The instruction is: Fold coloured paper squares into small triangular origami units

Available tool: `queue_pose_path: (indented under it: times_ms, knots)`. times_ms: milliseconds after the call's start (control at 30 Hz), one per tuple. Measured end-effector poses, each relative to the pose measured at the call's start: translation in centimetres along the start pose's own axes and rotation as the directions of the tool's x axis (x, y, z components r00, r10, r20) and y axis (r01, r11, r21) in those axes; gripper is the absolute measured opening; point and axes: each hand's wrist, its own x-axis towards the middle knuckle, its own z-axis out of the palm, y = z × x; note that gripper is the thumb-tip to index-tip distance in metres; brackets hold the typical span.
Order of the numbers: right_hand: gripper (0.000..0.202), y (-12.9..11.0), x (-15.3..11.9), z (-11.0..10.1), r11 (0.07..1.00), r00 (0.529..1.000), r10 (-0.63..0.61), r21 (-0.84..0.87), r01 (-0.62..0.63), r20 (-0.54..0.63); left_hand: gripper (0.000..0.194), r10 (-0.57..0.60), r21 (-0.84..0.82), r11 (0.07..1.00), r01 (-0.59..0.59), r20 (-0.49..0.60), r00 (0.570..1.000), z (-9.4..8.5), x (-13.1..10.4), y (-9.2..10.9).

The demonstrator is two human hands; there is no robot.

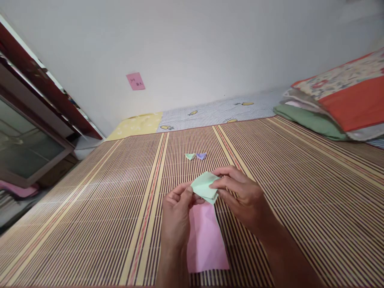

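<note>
A folded piece of light green paper [205, 185] is held up between my two hands. My left hand [179, 208] pinches its left corner between thumb and fingers. On the opposite side, my right hand [240, 196] grips the paper's right edge, its fingertips partly covering the folds. Below the green paper, a pink sheet of paper [207, 240] lies on the striped mat [120, 224]. Farther off on the mat sit a small folded green paper [190, 156] and a small folded purple paper [201, 156], side by side.
Folded bedding [345, 100] in red, floral and green is stacked at the right. A patterned sheet [210, 114] shows beyond the mat, along the white wall. On that wall hangs a pink note [135, 81]. A glass-fronted cabinet [27, 132] stands at the left.
</note>
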Motion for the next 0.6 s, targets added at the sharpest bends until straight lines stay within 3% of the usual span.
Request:
queue_pose_path:
  times_ms: [400,600]
  knots:
    - [0.022,0.07,-0.2,0.1,1.0,1.0,0.017,0.004,-0.017,-0.004,0.021,0.016,-0.022,1.0,-0.015,0.036,0.999,0.36,-0.34,0.1]
    - [0.023,-0.12,-0.04,-0.04,1.0,1.0,0.015,-0.001,-0.015,-0.025,0.019,0.019,-0.07,0.997,-0.026,-0.098,0.995,-0.2,0.11,0.67]
